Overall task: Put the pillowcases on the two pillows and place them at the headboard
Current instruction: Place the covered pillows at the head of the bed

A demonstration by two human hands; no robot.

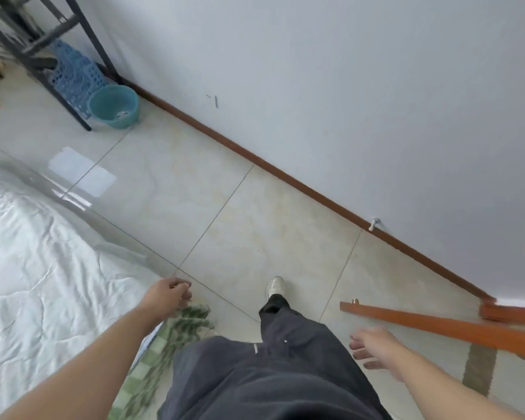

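Note:
My left hand (pixel 169 294) is shut on a green-and-white checked pillowcase (pixel 164 347), which hangs down from it beside my left leg along the edge of the bed. The cloth is blurred. My right hand (pixel 372 347) hangs free over the tiled floor at the lower right, fingers apart and holding nothing. The bed (pixel 34 268) with its white quilted cover fills the lower left. No pillow and no headboard are in view.
The tiled floor (pixel 225 213) stretches ahead between the bed and a white wall (pixel 346 101) with a brown skirting. A teal bucket (pixel 114 106), a blue basket (pixel 73 74) and a dark metal rack (pixel 43 56) stand at the far left corner. An orange-brown door (pixel 437 325) is ajar at the right.

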